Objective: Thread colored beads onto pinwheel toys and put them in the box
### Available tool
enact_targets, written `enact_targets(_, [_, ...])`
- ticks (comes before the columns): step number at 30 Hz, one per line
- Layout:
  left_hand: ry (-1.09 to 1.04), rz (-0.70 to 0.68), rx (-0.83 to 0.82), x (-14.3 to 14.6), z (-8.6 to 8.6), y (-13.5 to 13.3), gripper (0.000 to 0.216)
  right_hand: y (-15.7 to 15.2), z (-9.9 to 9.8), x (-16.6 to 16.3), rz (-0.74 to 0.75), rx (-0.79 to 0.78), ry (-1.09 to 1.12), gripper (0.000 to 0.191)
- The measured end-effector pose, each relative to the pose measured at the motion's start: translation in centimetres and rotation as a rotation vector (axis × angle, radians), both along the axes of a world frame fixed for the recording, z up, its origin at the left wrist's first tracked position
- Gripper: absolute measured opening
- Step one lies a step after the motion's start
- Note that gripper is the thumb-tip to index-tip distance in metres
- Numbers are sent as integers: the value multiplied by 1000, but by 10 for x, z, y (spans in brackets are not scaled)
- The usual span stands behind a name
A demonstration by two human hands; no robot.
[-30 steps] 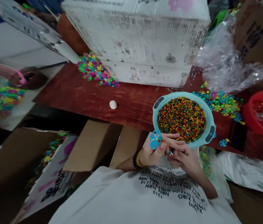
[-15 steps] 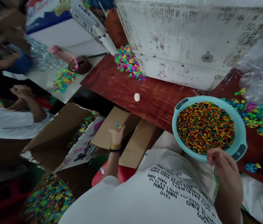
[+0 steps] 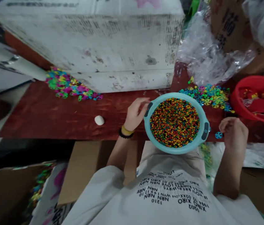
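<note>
A light-blue basin point(image 3: 147, 125) filled with small multicoloured beads sits at the table's front edge, above my lap. My left hand point(image 3: 135, 114), with bands on the wrist, is beside the basin's left handle, thumb and fingers apart and nothing visible in them. To the right of the basin, my right hand point(image 3: 236, 132) hovers with curled fingers; anything between them is hidden. Just left of that hand lies a blue wheel-shaped plastic piece point(image 3: 218, 135). Behind the basin spreads a pile of colourful plastic wheel pieces point(image 3: 208, 95).
A large white carton point(image 3: 122, 56) stands at the back. Another pile of plastic pieces point(image 3: 72, 86) and a white lump point(image 3: 99, 120) are on the left. A red basin point(image 3: 237, 103) and crumpled plastic bags point(image 3: 207, 53) lie right. Below the table edge is an open cardboard box point(image 3: 80, 172).
My view has turned right. My left hand has come up from over the box, no longer with the small blue-and-yellow piece, to the basin. My right hand has moved from the basin's rim to its right.
</note>
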State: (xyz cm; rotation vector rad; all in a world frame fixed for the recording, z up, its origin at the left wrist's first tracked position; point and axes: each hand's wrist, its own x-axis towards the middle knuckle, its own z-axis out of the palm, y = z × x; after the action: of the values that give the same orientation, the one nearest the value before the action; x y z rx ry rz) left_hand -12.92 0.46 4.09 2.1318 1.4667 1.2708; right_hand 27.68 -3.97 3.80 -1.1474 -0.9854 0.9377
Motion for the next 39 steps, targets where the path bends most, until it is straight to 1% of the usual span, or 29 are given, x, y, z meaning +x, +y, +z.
enact_targets(1, [57,-78,-21,15,8,13,29,5,2,3,-29,-12,-60,43])
enact_targets(2, [105,-112,-31,27,12,24,28,8,2,6,-42,-30,-112,43])
enact_targets(4, [134,-73,-65,35,12,38,29,8,-2,9,-46,-63,-211,42])
enact_targets(5, [111,-19,-98,33,7,44,29,6,-7,9,-57,-74,-264,41])
enact_targets(7, [61,126,-171,16,-10,58,30,1,-25,7,-99,-106,-365,41])
enact_targets(8, [73,195,-204,4,-20,68,30,-1,-36,5,-117,-136,-409,44])
enact_targets(9, [119,237,-233,-7,-31,80,32,-2,-48,1,-123,-170,-451,53])
enact_targets(10, [201,241,-253,-18,-42,94,34,-2,-59,-3,-115,-204,-489,63])
enact_targets(11, [295,183,-270,-25,-51,110,38,-2,-68,-9,-88,-235,-525,71])
enact_targets(12, [386,67,-275,-28,-60,126,42,-2,-76,-15,-59,-260,-555,76])
enact_targets(13, [465,-83,-269,-28,-67,142,46,-1,-82,-20,-43,-281,-579,77])
enact_targets(15, [602,-375,-239,-16,-80,169,50,-1,-88,-29,-48,-310,-607,73])
enact_targets(16, [668,-473,-227,-7,-85,178,50,-1,-89,-32,-56,-319,-614,71])
enact_targets(17, [735,-532,-221,3,-90,185,50,-1,-89,-34,-66,-320,-620,70])
enact_targets(19, [854,-567,-205,19,-99,193,48,-2,-89,-34,-65,-309,-629,69])
enact_targets(22, [954,-546,-134,31,-112,198,43,-2,-89,-33,-53,-288,-647,66])
enact_targets(24, [980,-496,-98,33,-120,200,39,-1,-89,-33,-57,-280,-652,64])
enact_targets(27, [979,-379,-114,33,-128,198,36,-1,-89,-35,-70,-288,-638,64])
enact_targets(30, [963,-321,-141,32,-129,193,36,-1,-89,-38,-83,-304,-612,65])
enact_targets(33, [941,-293,-161,26,-120,190,36,0,-91,-38,-83,-296,-608,64])
enact_targets(34, [933,-264,-166,22,-115,191,37,1,-91,-36,-70,-288,-623,64])
enact_targets(36, [857,-150,-167,13,-99,193,38,1,-89,-34,-53,-258,-682,67])
enact_targets(37, [760,-79,-154,10,-89,193,37,1,-85,-34,-67,-233,-725,70])
enact_targets(39, [433,41,-120,7,-65,187,33,0,-70,-37,-150,-158,-815,70])
